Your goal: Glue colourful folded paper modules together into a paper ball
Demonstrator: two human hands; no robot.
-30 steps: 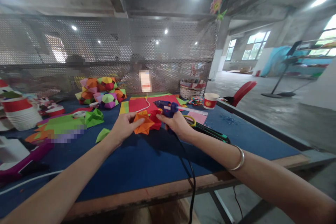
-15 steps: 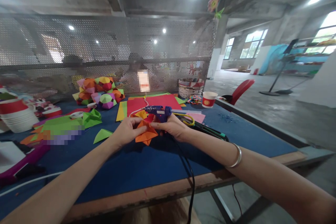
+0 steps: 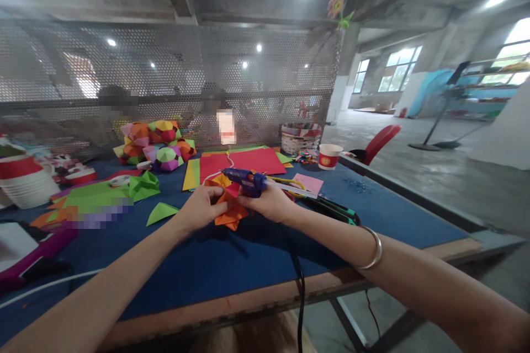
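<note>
While L hand (image 3: 202,207) pinches a pointy, creased orange paper fold (image 3: 231,216) btwn hands, just above matte blue tabletop (image 3: 199,265), R hand (image 3: 271,202) grips a blue plastic glue gun (image 3: 244,179) w/ clear stick out back. Red-banded cup's (image 3: 330,156) emblem too small to read. Tabletop runs nearside to wood edge (image 3: 223,306).

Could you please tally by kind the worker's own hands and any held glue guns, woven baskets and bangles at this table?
Hands: 2, left hand and right hand
Glue gun: 1, in the right hand
Woven basket: 1
Silver bangle: 1
Total: 5
</note>
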